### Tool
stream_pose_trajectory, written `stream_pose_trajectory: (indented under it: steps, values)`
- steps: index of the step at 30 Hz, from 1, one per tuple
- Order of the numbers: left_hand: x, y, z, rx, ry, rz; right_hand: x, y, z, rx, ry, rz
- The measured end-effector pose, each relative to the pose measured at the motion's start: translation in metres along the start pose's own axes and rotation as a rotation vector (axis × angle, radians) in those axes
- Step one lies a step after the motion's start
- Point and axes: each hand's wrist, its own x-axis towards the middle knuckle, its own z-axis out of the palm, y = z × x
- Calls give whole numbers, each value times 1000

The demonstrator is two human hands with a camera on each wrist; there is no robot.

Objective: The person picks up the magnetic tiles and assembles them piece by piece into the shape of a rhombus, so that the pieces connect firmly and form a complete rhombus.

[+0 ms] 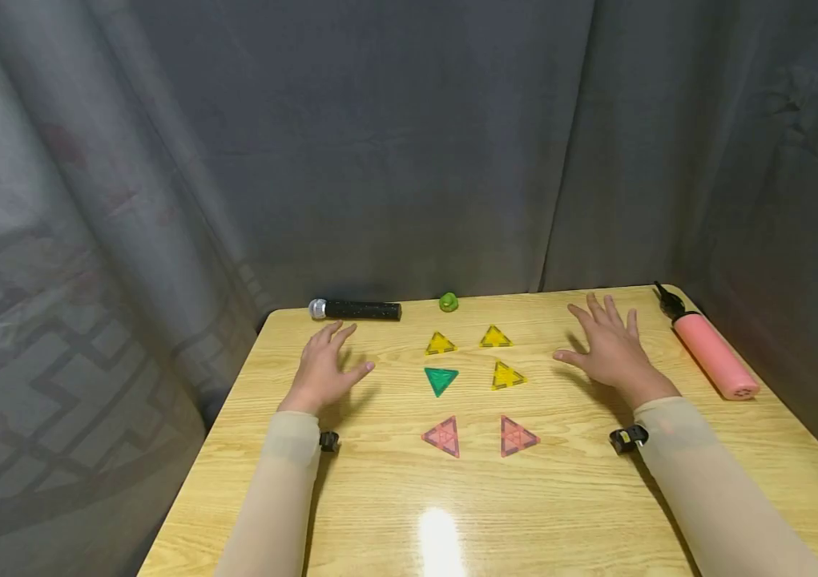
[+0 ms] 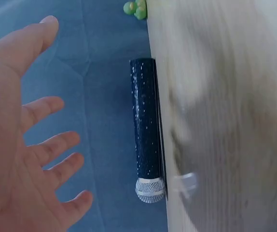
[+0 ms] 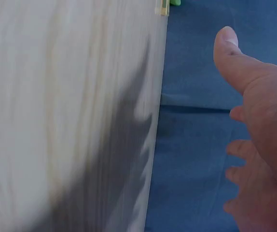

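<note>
My left hand [image 1: 324, 370] hovers over the left side of the table, fingers spread and holding nothing. It is nearest to a black microphone [image 1: 363, 310] with a silver head, which also lies along the table edge in the left wrist view [image 2: 145, 121]. On the right, my right hand [image 1: 609, 349] is held above the wood with its fingers fanned out, touching nothing. Between the hands lie flat triangular tiles: a green tile [image 1: 441, 380], three yellow ones, including a yellow tile [image 1: 507, 375], and two pink ones, including a pink tile [image 1: 517, 437].
A small green object [image 1: 448, 302] sits at the table's back edge. Along the right edge lies a pink hand pump [image 1: 715, 355] with a black nozzle. Grey curtains [image 1: 380, 160] hang behind and beside the wooden table [image 1: 380, 513].
</note>
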Motion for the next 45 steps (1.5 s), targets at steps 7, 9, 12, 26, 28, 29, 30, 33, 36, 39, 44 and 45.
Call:
stream_pose_trajectory:
  steps: [7,9,12,26,28,29,30,33,36,39,44,45]
  values:
    - [-3,7,9,-69,-60,13,6,-10,6,97,-45,-41]
    - [-3,9,11,-89,-81,17,9,-14,8,136,-59,-53]
    - [-5,14,13,-119,-112,31,13,-20,10,177,-58,-64]
    - [-18,40,27,-132,-227,100,28,-49,20,299,-108,-21]
    - [-19,44,29,-135,-240,109,29,-53,21,312,-115,-22]
    - [-20,46,30,-139,-246,119,30,-54,21,314,-121,-24]
    - [-20,48,30,-140,-251,126,31,-56,22,316,-128,-28]
    - [-21,53,33,-128,-283,135,35,-62,23,335,-147,-45]
    - [-21,57,36,-119,-312,143,39,-66,26,352,-168,-60]
    - [-20,60,39,-123,-335,151,44,-69,30,371,-189,-68]
    - [-19,65,45,-150,-392,147,50,-73,39,451,-245,-67]
    - [-19,66,45,-157,-405,144,51,-74,40,468,-257,-67]
